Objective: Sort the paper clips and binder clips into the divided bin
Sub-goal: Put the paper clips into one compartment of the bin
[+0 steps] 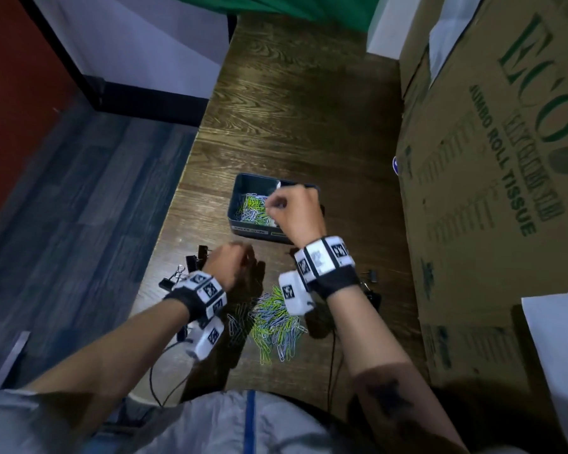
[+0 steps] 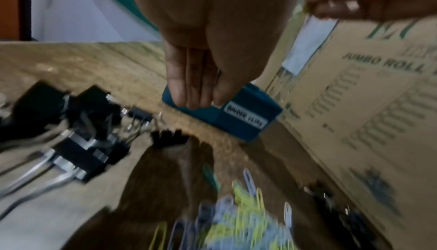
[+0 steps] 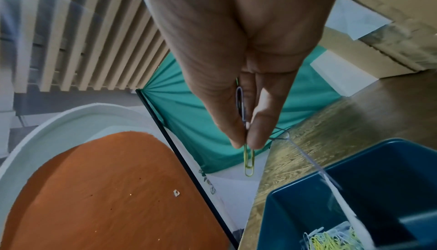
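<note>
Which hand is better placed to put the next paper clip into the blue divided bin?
The right hand. It already pinches a yellow wire paper clip over the blue plastic divided bin, above its paper-clip side. The left hand hangs lower, near the loose pile of paper clips, and seems to hold nothing.

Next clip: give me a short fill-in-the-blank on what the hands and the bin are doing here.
1. The right hand pinches a few ____ clips above the divided bin.
2. The paper clips already in the bin lie in its ____ compartment, seen from the head camera.
3. The loose binder clips on the table are ____ in colour.

Missing words: paper; left; black
</note>
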### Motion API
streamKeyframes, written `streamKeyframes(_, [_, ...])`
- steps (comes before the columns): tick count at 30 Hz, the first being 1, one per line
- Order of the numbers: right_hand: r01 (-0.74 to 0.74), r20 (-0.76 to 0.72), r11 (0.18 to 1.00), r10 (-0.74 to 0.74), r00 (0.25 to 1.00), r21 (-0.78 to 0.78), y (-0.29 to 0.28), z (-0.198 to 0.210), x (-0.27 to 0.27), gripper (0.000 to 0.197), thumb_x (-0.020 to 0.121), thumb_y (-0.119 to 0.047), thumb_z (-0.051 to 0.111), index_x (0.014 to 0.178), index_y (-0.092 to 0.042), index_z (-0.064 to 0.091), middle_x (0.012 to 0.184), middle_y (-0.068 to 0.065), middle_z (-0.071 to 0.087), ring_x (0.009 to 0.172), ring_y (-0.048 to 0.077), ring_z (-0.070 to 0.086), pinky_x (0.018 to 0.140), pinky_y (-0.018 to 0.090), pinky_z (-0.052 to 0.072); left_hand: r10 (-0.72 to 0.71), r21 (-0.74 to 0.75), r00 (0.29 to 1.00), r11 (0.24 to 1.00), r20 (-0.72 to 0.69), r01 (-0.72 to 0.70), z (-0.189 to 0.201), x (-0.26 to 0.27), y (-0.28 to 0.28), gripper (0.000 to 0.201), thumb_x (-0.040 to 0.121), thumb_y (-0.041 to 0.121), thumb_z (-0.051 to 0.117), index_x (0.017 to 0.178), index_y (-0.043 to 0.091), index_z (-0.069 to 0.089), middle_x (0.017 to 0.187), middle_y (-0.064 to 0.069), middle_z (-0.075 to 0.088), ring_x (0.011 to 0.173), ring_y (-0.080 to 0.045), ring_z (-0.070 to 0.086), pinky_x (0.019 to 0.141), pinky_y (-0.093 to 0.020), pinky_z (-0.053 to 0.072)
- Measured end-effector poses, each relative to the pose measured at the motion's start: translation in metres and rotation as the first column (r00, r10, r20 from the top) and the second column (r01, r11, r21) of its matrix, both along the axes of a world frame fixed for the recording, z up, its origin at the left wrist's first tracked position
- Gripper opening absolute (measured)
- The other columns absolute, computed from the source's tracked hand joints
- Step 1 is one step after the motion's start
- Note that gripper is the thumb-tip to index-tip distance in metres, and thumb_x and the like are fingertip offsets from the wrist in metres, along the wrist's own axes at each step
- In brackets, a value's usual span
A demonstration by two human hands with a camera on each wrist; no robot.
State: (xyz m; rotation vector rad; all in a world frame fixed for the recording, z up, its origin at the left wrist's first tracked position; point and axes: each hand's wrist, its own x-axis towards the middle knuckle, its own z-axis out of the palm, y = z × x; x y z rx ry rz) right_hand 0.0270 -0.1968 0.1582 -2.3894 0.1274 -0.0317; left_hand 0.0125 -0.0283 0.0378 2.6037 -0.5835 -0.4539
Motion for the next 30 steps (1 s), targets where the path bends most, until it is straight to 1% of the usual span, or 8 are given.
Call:
streamKeyframes(5, [0.001, -0.050, 1.000, -0.001, 0.999, 0.006, 0.004, -0.003, 0.036, 0.024, 0.078, -0.016, 0.084, 0.102, -0.016, 0.078, 0.097, 0.003, 0.076, 0.090, 0.016, 0.069, 0.087, 0.032, 0.056, -0.147, 0.179, 0.975, 0.968, -0.166, 0.177, -0.033, -0.035, -0.014, 0.060, 0.089, 0.029, 0.064, 0.141, 0.017, 0.037, 0.135, -0.011, 0.044, 0.118, -0.029, 0.046, 0.089, -0.042, 0.049])
streamKeyframes(10, [0.039, -0.066, 0.999, -0.039, 0.997, -0.009, -0.015, -0.038, 0.004, 0.020, 0.085, -0.020, 0.077, 0.104, -0.017, 0.077, 0.092, 0.002, 0.075, 0.086, 0.015, 0.068, 0.083, 0.027, 0.054, -0.177, 0.284, 0.930, 0.919, -0.321, 0.273, -0.044, -0.053, -0.029, 0.084, 0.092, 0.062, 0.042, 0.153, 0.023, 0.000, 0.161, -0.010, -0.003, 0.146, -0.036, 0.000, 0.114, -0.053, 0.025])
streamKeyframes(13, [0.048, -0.272, 0.996, -0.066, 0.960, -0.071, -0.026, -0.085, -0.036, 0.016, 0.086, -0.018, 0.075, 0.103, -0.017, 0.075, 0.098, 0.004, 0.075, 0.091, 0.020, 0.070, 0.088, 0.041, 0.058, -0.293, 0.308, 0.910, 0.872, -0.293, 0.380, -0.052, -0.066, -0.031, 0.091, 0.084, 0.079, 0.028, 0.152, 0.031, -0.007, 0.160, -0.008, -0.012, 0.146, -0.037, -0.007, 0.115, -0.058, 0.014])
streamKeyframes(16, [-0.078, -0.584, 0.987, -0.019, 0.811, -0.140, -0.037, -0.121, -0.083, 0.051, 0.084, -0.022, 0.077, 0.133, -0.023, 0.060, 0.138, 0.009, 0.059, 0.126, 0.030, 0.056, 0.104, 0.048, 0.048, -0.441, 0.291, 0.866, 0.818, -0.237, 0.497, -0.061, -0.079, -0.026, 0.097, 0.077, 0.089, 0.022, 0.151, 0.034, -0.007, 0.160, -0.007, -0.012, 0.146, -0.036, -0.006, 0.115, -0.058, 0.010])
streamKeyframes(19, [-0.247, -0.726, 0.961, 0.080, 0.683, -0.126, -0.041, -0.142, -0.123, 0.097, 0.075, -0.031, 0.084, 0.153, -0.039, 0.027, 0.166, 0.006, 0.012, 0.150, 0.036, 0.015, 0.118, 0.057, 0.026, -0.526, 0.291, 0.819, 0.766, -0.231, 0.573, -0.065, -0.086, -0.016, 0.108, 0.073, 0.087, 0.038, 0.152, 0.028, -0.006, 0.161, -0.008, -0.009, 0.147, -0.033, -0.003, 0.115, -0.057, 0.012])
streamKeyframes(22, [-0.380, -0.730, 0.908, 0.136, 0.670, -0.179, -0.037, -0.157, -0.153, 0.120, 0.068, -0.042, 0.087, 0.156, -0.041, 0.007, 0.166, 0.000, -0.015, 0.153, 0.032, -0.005, 0.120, 0.056, 0.015, -0.576, 0.331, 0.779, 0.705, -0.249, 0.627, -0.065, -0.088, -0.007, 0.122, 0.068, 0.075, 0.063, 0.152, 0.026, -0.011, 0.161, -0.009, -0.011, 0.147, -0.032, -0.004, 0.116, -0.055, 0.014])
streamKeyframes(26, [-0.485, -0.666, 0.816, 0.174, 0.725, -0.314, -0.023, -0.168, -0.181, 0.129, 0.065, -0.045, 0.088, 0.158, -0.034, -0.001, 0.165, 0.010, -0.016, 0.152, 0.035, -0.006, 0.119, 0.055, 0.014, -0.562, 0.359, 0.795, 0.710, -0.230, 0.605, -0.063, -0.090, 0.003, 0.111, 0.077, 0.053, 0.070, 0.153, 0.023, -0.005, 0.161, -0.009, -0.008, 0.148, -0.031, -0.001, 0.115, -0.051, 0.019])
streamKeyframes(30, [-0.358, -0.529, 0.863, 0.129, 0.839, -0.356, -0.011, -0.169, -0.183, 0.108, 0.067, -0.043, 0.086, 0.154, -0.032, 0.023, 0.163, 0.015, 0.013, 0.146, 0.037, 0.020, 0.114, 0.053, 0.032, -0.484, 0.336, 0.869, 0.805, -0.106, 0.489, -0.059, -0.093, 0.003, 0.080, 0.085, 0.031, 0.063, 0.150, 0.024, 0.018, 0.155, -0.010, 0.022, 0.136, -0.029, 0.030, 0.095, -0.041, 0.045])
